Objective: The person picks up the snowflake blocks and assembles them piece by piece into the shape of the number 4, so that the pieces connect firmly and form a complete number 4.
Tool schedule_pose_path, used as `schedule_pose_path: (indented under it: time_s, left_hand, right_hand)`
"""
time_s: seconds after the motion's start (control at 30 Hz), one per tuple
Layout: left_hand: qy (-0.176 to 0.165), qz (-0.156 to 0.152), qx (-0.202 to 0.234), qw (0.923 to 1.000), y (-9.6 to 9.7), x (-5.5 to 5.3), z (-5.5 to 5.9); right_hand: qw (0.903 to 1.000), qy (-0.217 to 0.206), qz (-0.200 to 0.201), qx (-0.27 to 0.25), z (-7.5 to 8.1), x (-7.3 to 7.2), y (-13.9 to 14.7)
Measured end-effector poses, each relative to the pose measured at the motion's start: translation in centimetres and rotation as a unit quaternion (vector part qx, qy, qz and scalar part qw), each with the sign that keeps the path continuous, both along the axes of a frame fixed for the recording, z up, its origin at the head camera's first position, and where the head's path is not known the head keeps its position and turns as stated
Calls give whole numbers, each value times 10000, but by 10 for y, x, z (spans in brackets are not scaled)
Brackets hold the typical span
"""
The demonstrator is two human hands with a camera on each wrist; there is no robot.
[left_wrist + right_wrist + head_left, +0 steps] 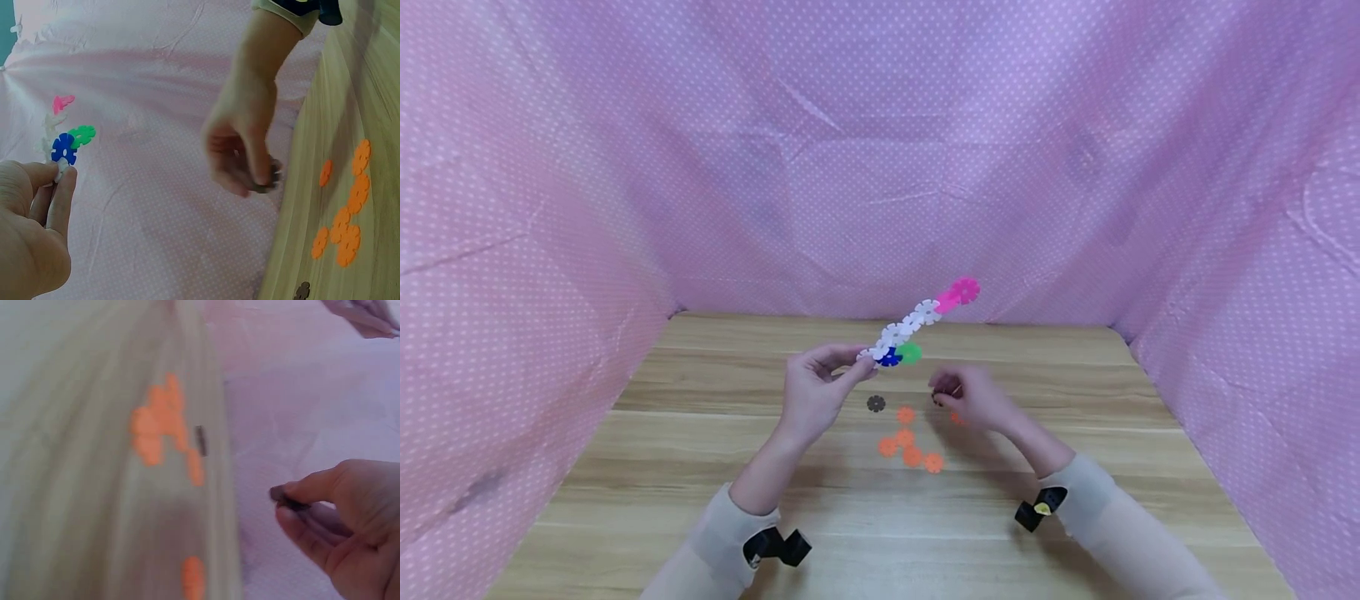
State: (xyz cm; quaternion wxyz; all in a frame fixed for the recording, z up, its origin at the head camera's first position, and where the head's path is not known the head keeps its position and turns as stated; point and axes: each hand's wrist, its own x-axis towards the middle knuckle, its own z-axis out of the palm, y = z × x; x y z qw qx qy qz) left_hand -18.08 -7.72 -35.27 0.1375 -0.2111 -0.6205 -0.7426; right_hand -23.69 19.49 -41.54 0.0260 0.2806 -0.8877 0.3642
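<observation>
Toward the far edge of the tabletop [662,433], the left hand [814,390] is pinching a snowflake-disc chain [889,338], the right hand [976,398] a brown disc [277,494], joining seemingly calling next for alignment.

The wooden table [715,367] is finished in a pale grain, streaked with darker brown from side to side, and is enclosed at the back and along both sides by a pink cloth [880,225] patterned with small white dots. The cloth is marked by creases and folds, and is tinged lilac across the back. In the left wrist view, a narrow teal patch [6,31] is seen beyond the cloth, at the upper left corner.
</observation>
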Motion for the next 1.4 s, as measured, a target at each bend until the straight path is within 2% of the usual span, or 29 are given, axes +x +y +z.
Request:
schedule_pose_path:
  time_s: [0.13,0.33,0.43,0.5,0.7,1.0,1.4]
  left_hand:
    - [2,-25,41,10000,0,-1,0]
    - [70,-25,58,10000,-1,-2,-1]
    - [70,-17,47,10000,-1,-1,-1]
    - [54,-14,36,10000,-1,-1,-1]
    - [5,19,27,10000,-2,-1,-1]
    - [-48,107,14,9999,-2,0,0]
    - [-30,70,32,10000,-3,2,1]
  right_hand:
    - [9940,627,-134,-886,20,3,-2]
    - [9666,1627,-102,-1976,41,11,-8]
    - [9545,1902,-5,-2297,49,15,-9]
    - [9498,1949,63,-2448,54,19,-10]
    - [9441,1967,198,-2638,65,28,-13]
    - [9365,2088,332,-2798,69,32,-16]
    - [9318,2502,447,-2591,74,36,-18]
